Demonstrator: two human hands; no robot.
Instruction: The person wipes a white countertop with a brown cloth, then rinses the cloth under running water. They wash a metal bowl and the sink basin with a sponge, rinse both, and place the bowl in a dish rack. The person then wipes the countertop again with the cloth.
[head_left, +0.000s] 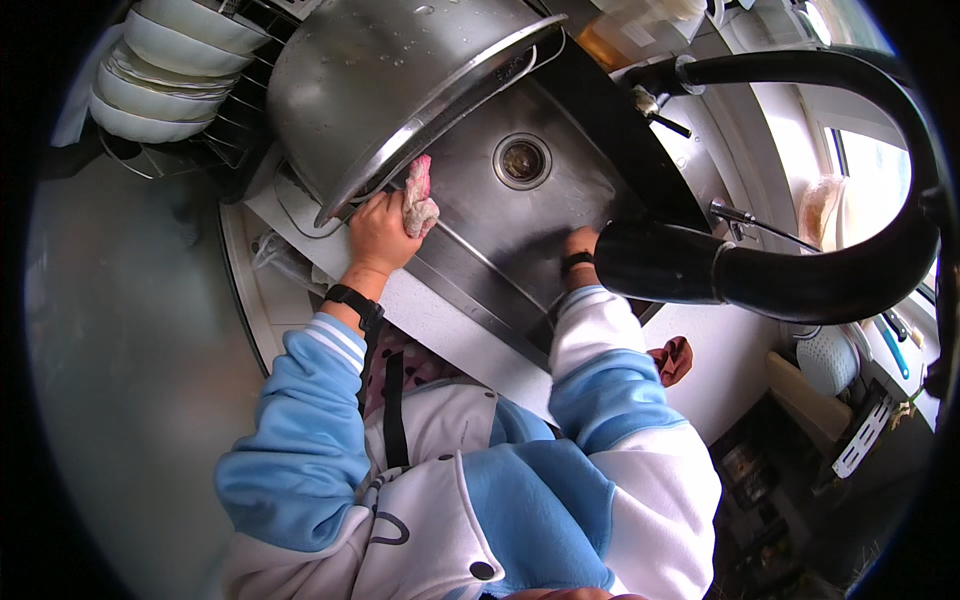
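Note:
My left hand (382, 234) is closed around a crumpled white and pink cloth (420, 202). Its fingers are by the lower rim of a large stainless steel pot (367, 82); whether they also grip the pot's handle is hard to see. The pot lies tipped on its side over the left part of a steel sink (480, 202), wet with drops. My right hand (580, 241) is low in the sink, partly hidden by the end of a thick black gooseneck faucet (660, 262). Its fingers are out of sight.
White bowls (169, 97) stand stacked on a wire rack at the upper left. The sink drain (522, 161) lies ahead of my hands. A brown cloth (673, 361) is right of my sleeve. A white colander (827, 362) and a slotted turner (862, 439) are at the right.

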